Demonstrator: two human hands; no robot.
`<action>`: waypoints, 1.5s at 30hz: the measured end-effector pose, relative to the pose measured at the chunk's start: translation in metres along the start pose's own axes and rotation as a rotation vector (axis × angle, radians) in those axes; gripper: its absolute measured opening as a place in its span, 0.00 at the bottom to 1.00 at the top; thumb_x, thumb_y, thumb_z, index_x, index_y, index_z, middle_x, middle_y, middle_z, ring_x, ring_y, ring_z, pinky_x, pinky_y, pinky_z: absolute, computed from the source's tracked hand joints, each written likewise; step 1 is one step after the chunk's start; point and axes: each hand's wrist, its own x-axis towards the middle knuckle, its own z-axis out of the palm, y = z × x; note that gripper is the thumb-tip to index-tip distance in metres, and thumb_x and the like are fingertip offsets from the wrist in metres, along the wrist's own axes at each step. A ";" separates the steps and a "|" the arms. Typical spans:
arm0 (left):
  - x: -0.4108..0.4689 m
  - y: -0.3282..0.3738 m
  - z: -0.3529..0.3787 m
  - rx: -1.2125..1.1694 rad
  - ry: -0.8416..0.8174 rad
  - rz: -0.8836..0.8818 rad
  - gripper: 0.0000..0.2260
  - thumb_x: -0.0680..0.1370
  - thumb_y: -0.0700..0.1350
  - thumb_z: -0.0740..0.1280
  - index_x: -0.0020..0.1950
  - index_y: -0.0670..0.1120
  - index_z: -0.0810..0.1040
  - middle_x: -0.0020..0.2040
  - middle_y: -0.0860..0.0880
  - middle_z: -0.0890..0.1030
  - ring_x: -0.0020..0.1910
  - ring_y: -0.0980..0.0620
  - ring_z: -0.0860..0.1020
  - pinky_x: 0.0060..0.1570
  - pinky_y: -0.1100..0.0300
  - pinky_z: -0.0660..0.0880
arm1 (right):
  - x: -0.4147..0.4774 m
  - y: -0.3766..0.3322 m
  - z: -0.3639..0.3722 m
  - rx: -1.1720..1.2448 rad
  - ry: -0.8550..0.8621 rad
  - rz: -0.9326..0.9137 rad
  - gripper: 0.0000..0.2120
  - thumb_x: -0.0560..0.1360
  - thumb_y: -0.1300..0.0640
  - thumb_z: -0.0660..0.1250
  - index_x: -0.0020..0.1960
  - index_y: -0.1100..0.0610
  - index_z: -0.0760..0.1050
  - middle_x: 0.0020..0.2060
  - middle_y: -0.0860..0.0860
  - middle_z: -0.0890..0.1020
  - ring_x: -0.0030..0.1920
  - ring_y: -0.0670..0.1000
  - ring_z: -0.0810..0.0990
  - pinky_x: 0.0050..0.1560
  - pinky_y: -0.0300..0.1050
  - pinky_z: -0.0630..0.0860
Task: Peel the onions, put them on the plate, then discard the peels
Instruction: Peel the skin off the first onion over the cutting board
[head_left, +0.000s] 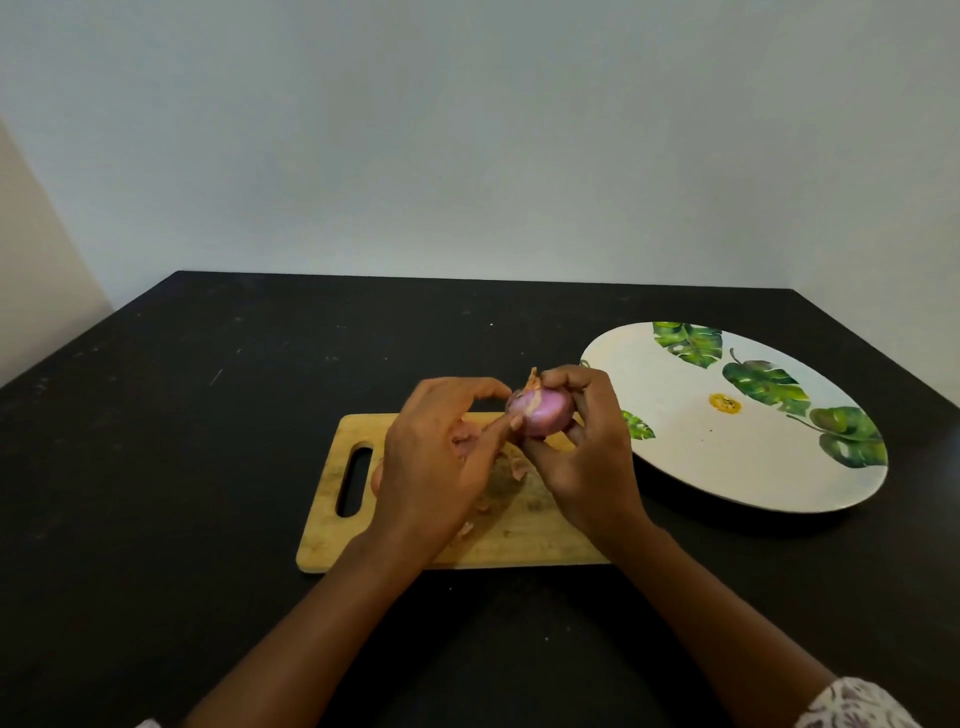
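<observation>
The plate (727, 457) lies on the table (208, 441) to the right of the cutting board (519, 540), apart from it. Its white face is in full view, printed with green leaves and bearing a small yellow mark. Loose peels (519, 466) are scattered on the board, partly hidden under the hands.

The board lies near the table's middle, with its handle slot at the left end. The plate's left rim sits just beside the right hand (582, 457). Dark table surface extends left of the board and behind it to the far edge, which meets the wall.

The onion (540, 413) is held in the air above the far right part of the board. It is largely peeled: smooth and pale purple, with a dry orange tuft of skin standing at its top.

The right hand's fingers are curled over the onion's top and right side, and the thumb is pressed in from below. The left hand (441, 457) has its forefinger tip on the onion's left side and its thumb just above, with a gap between them. Whether skin is pinched there cannot be told. A patterned sleeve (857, 706) is seen at the right forearm.
</observation>
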 end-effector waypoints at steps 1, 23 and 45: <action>0.000 0.001 0.001 -0.032 -0.013 -0.012 0.14 0.72 0.52 0.69 0.55 0.51 0.77 0.48 0.57 0.78 0.50 0.60 0.76 0.49 0.74 0.70 | 0.000 -0.001 0.002 -0.056 -0.002 -0.034 0.24 0.66 0.59 0.75 0.57 0.55 0.70 0.54 0.54 0.75 0.54 0.46 0.76 0.51 0.37 0.78; 0.000 0.021 0.001 -0.220 -0.111 -0.263 0.33 0.63 0.39 0.78 0.64 0.52 0.68 0.41 0.56 0.76 0.45 0.63 0.76 0.42 0.75 0.72 | 0.000 0.007 0.007 -0.338 0.042 -0.361 0.28 0.62 0.60 0.75 0.57 0.58 0.65 0.54 0.52 0.69 0.52 0.50 0.70 0.58 0.29 0.66; -0.003 0.029 0.002 -0.233 -0.125 -0.260 0.35 0.66 0.34 0.76 0.63 0.56 0.61 0.40 0.55 0.76 0.44 0.65 0.76 0.41 0.77 0.71 | 0.001 0.000 0.005 -0.371 0.081 -0.440 0.17 0.70 0.54 0.65 0.56 0.58 0.66 0.52 0.52 0.70 0.51 0.51 0.71 0.60 0.29 0.64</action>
